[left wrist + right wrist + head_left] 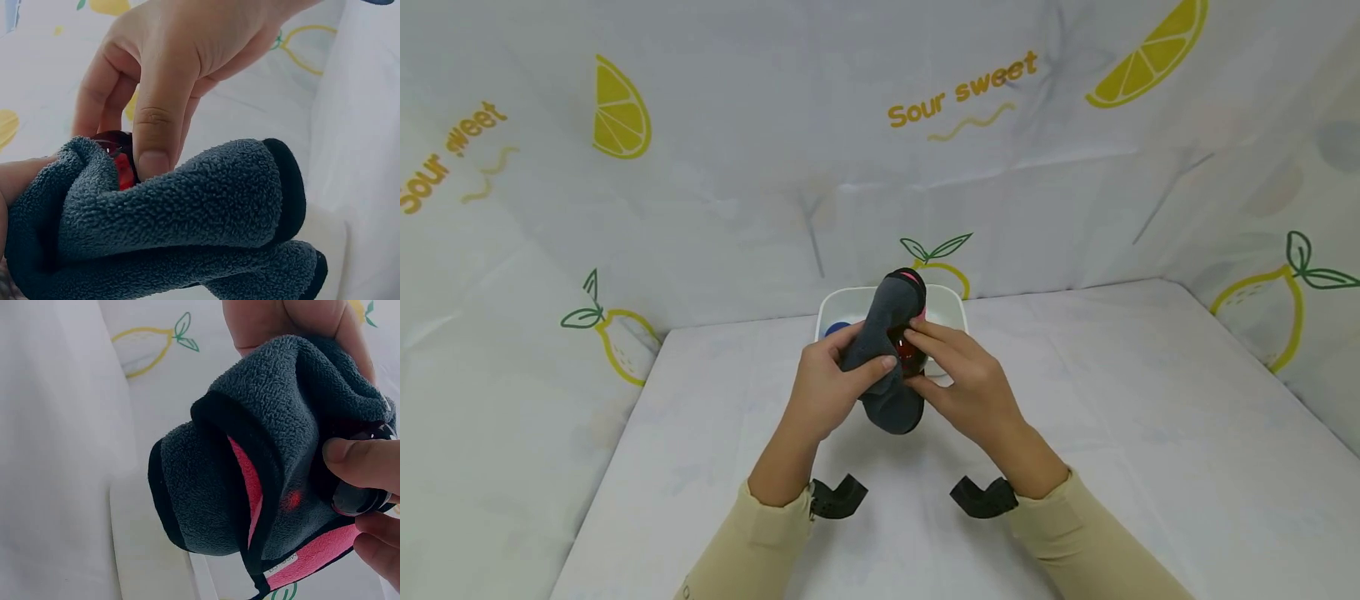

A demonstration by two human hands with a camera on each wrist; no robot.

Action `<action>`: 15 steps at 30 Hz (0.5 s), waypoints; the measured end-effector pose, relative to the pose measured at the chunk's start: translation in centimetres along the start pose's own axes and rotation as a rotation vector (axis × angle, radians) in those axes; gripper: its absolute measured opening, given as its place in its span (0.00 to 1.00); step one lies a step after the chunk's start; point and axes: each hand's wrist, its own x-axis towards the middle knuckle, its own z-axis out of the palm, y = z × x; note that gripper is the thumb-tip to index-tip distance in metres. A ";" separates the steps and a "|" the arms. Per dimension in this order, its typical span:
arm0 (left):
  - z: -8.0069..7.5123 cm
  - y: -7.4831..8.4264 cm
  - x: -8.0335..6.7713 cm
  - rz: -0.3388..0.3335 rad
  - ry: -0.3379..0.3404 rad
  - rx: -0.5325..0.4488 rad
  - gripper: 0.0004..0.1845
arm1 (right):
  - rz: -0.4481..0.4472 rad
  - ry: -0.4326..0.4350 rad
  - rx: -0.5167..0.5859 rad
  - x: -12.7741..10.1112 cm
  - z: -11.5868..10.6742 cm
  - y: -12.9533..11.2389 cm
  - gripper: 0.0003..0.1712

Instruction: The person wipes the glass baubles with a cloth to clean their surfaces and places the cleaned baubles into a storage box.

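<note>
The left hand grips a grey cloth with black edging and a pink reverse, thumb bent over the front, while the thumb and fingers of the right hand are parted only by the width of a glossy dark red object, pinching it against the cloth between the hands, in front of the white basin on the desk. The left fingers behind the cloth are hidden, folds and fingers cover much of the object, so its full shape cannot be told, and only part of a blue item shows in the basin.
</note>
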 end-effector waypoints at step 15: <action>-0.1 0.1 -0.1 -0.012 -0.033 -0.013 0.26 | 0.140 -0.057 0.056 -0.1 -0.3 -0.3 0.37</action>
